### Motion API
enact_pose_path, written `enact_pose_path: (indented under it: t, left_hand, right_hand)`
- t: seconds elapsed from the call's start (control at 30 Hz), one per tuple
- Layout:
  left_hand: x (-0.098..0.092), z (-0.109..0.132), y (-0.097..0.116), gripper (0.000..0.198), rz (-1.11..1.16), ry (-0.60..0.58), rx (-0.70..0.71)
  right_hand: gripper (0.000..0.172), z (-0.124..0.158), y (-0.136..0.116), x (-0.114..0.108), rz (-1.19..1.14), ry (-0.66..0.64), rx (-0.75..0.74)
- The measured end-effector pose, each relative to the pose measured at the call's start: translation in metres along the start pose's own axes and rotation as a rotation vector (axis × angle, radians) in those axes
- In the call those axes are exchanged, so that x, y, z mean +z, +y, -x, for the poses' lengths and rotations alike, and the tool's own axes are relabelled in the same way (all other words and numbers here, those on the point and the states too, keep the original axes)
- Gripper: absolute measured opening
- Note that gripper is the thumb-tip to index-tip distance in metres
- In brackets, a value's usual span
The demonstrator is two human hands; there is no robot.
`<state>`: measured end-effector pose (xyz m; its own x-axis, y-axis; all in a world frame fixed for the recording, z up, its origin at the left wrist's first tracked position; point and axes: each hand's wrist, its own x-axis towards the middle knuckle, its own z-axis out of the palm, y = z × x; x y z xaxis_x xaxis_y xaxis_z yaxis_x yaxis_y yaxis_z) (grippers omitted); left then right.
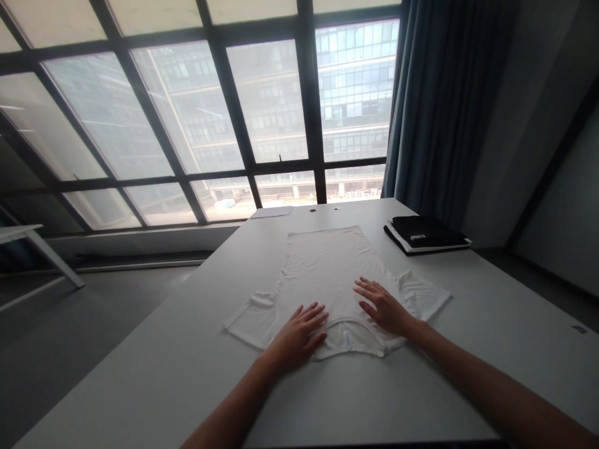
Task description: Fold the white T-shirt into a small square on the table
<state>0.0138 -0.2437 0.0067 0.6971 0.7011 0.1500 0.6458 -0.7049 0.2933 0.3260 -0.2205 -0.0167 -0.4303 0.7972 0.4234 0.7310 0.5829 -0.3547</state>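
Observation:
A white T-shirt lies spread on the white table, its neckline toward me and its hem toward the window. Light wrinkles run along its sides, and a small label shows inside the collar. On the shirt, left of the neckline, my left hand rests with its fingers stretched out. My right hand is over the fabric on the right of the neckline, fingers apart; whether its palm presses down I cannot tell. Neither hand grips anything. Both sleeves stick out sideways, the right one more crumpled near the shoulder.
Folded black cloth sits on a white and black stack at the table's right side. A white sheet lies at the far left edge. Beyond are large windows and a dark curtain. Another white table stands at far left.

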Motion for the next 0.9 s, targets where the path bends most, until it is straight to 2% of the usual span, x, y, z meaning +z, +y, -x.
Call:
enact_pose_path:
  t: [0.37, 0.57, 0.7, 0.9]
  left_hand:
    - [0.002, 0.001, -0.010, 0.049, 0.014, 0.106, -0.056]
    - [0.004, 0.002, -0.009, 0.055, -0.013, -0.009, -0.063]
    - [0.002, 0.003, -0.005, 0.053, -0.003, -0.035, -0.080]
    - [0.002, 0.006, -0.002, 0.061, -0.053, -0.085, -0.054]
  right_hand:
    - [0.045, 0.001, -0.006, 0.007, -0.036, -0.019, -0.055]
    - [0.051, 0.005, -0.009, 0.010, 0.004, -0.174, 0.004]
    - [0.056, 0.006, -0.010, 0.009, 0.025, -0.214, 0.040]
    - [0.059, 0.008, -0.011, 0.005, 0.039, -0.309, 0.035]
